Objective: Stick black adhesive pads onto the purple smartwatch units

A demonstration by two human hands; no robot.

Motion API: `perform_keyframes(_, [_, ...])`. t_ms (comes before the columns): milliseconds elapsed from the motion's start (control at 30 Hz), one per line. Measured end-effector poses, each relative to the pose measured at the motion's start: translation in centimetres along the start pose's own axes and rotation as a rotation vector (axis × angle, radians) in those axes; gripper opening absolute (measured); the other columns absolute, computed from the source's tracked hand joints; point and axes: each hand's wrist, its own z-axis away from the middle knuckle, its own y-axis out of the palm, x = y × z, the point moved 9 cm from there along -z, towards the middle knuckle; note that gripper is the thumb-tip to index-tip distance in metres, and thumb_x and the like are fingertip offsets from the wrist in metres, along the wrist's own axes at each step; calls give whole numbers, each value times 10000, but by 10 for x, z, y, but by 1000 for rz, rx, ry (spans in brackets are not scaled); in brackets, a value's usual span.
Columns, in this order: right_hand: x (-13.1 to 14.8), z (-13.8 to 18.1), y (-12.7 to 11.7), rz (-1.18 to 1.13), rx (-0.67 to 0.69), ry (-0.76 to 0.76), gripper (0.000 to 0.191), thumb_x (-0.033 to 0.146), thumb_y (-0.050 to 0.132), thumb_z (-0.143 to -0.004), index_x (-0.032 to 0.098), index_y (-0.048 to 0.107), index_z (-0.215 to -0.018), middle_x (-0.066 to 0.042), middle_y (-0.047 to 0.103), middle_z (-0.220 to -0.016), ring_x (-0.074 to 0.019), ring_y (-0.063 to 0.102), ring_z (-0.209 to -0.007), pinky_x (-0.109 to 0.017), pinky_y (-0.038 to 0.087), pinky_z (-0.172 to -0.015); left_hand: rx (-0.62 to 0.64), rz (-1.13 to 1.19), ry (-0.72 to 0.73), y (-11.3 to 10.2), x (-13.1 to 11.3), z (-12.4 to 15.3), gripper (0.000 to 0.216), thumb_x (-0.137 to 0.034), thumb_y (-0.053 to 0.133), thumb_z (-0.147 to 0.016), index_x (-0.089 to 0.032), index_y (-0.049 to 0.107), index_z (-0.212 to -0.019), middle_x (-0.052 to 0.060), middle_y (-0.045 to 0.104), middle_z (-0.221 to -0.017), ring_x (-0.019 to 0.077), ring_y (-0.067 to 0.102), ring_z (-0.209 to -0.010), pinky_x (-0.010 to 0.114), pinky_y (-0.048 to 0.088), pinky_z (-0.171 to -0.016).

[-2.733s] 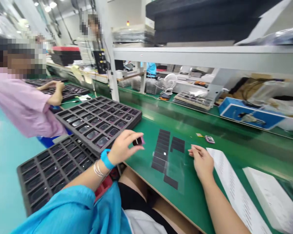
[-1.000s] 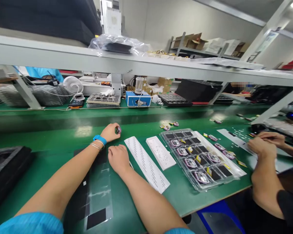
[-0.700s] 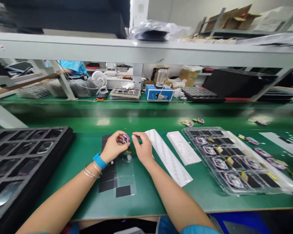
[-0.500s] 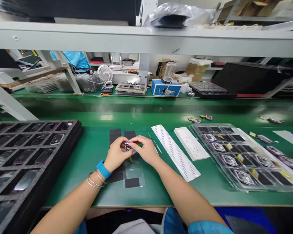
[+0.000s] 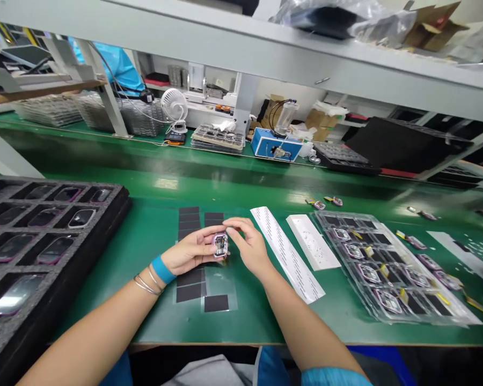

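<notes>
My left hand [image 5: 190, 249] holds a small pink-rimmed electronic device [image 5: 220, 245] between its fingers, with a blue wristband and thin bangles on that wrist. My right hand [image 5: 247, 244] is right beside it, fingertips at the device's top edge; I cannot tell if they grip it. Under both hands lies a clear film sheet with black rectangular pads [image 5: 190, 281]. A white printed strip [image 5: 285, 254] lies to the right of my right hand.
A black foam tray [image 5: 52, 246] holding devices sits to the left, and a clear compartment tray [image 5: 386, 268] holding more lies to the right. A white sheet [image 5: 312, 242] lies beside it. A grey shelf [image 5: 241, 53] runs overhead, with a person's blue sleeve [image 5: 116, 67] beyond.
My head has swung from the far left toward the bench's middle. Both hands have come together over the film, and the device now shows its flat face in my left hand.
</notes>
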Motion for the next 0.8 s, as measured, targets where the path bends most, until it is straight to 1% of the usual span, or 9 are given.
perform_keyframes(67, [7, 1, -1, -27, -6, -44, 125, 281, 566, -852, 241, 653, -934, -49, 633, -1007, -183, 575, -1001, -350, 460, -884, 1, 22, 49, -1, -3, -1, 550, -118, 773, -616, -209, 616, -1135, 60, 658, -1012, 179, 648, -864, 307, 536, -779])
perform_keyframes(167, [14, 3, 8, 5, 85, -65, 38, 243, 634, -799, 231, 653, -829, -39, 623, -968, -179, 590, -956, -361, 449, -898, -46, 25, 126, -7, -10, -1, 455, -92, 773, -596, -191, 652, -1023, 33, 663, -926, 133, 640, -782, 268, 539, -745])
perform_keyframes(233, [18, 5, 13, 58, 127, -70, 17, 221, 651, -779, 228, 657, -794, -35, 622, -965, -179, 590, -954, -369, 438, -909, -68, 0, 177, -9, -16, 0, 445, -84, 778, -579, -189, 655, -993, 24, 664, -892, 115, 629, -731, 237, 535, -694])
perform_keyframes(300, [21, 6, 15, 82, 134, -74, 29, 209, 647, -780, 228, 659, -798, -34, 620, -968, -176, 589, -955, -363, 439, -904, -87, -39, 225, -11, -21, 1, 459, -71, 787, -552, -192, 656, -975, 17, 664, -884, 106, 620, -711, 206, 523, -646])
perform_keyframes(400, [22, 6, 16, 91, 134, -75, 28, 202, 643, -788, 224, 656, -799, -35, 616, -970, -169, 586, -958, -342, 442, -892, -115, -99, 271, -13, -26, 3, 459, -54, 794, -521, -192, 659, -938, 10, 662, -881, 104, 614, -716, 188, 513, -626])
perform_keyframes(700, [21, 6, 17, 169, 190, -112, 50, 170, 642, -792, 216, 624, -802, -28, 600, -999, -158, 555, -995, -324, 432, -907, -163, -178, 286, -15, -28, 4, 469, -66, 804, -510, -191, 659, -939, 16, 669, -889, 107, 608, -732, 191, 521, -639])
perform_keyframes(800, [23, 7, 18, 228, 185, -127, 52, 169, 632, -797, 214, 609, -804, -26, 594, -993, -153, 543, -994, -322, 424, -917, -205, -178, 277, -17, -27, 5, 469, -80, 807, -520, -197, 662, -951, 18, 672, -902, 109, 616, -745, 180, 524, -650])
